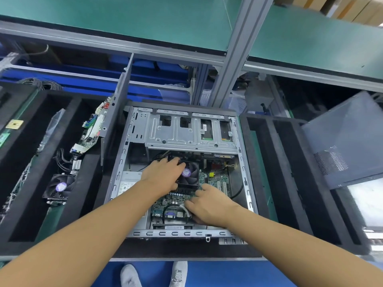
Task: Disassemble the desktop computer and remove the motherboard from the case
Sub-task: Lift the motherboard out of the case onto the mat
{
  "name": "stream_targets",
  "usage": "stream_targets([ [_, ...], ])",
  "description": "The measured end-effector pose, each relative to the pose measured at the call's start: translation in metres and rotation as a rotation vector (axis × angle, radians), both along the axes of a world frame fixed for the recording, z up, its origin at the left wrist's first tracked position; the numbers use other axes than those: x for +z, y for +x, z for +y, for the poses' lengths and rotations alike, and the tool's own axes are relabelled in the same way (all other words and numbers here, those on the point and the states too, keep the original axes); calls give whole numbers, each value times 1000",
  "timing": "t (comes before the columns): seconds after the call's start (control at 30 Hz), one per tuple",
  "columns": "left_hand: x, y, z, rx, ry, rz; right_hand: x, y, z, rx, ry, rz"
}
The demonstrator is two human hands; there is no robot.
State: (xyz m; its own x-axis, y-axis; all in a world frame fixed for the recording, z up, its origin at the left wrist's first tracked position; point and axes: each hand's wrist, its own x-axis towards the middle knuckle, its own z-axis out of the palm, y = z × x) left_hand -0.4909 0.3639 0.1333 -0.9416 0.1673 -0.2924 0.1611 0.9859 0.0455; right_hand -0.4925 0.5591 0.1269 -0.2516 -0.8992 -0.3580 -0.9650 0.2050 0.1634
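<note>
An open grey computer case lies on its side in front of me. Inside sits the green motherboard with a black CPU fan on its heatsink. My left hand grips the left side of the fan and heatsink, fingers curled over its far edge. My right hand holds the motherboard's near right edge, close to the rear ports, with its thumb underneath; a black cable loops there. A silver drive cage fills the far half of the case.
Black foam trays flank the case; the left one holds another motherboard and a fan with heatsink. A grey perforated side panel leans at the right. A power supply sits in the case's left. Green shelf above.
</note>
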Motion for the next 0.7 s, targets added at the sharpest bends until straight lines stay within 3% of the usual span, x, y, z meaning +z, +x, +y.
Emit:
stream_targets([
  [0.3, -5, 5, -7, -86, 7, 104, -3, -1, 17, -96, -169, -76],
  [0.7, -8, 16, -7, -185, 6, 250, 2, 1, 21, -115, -197, -182],
])
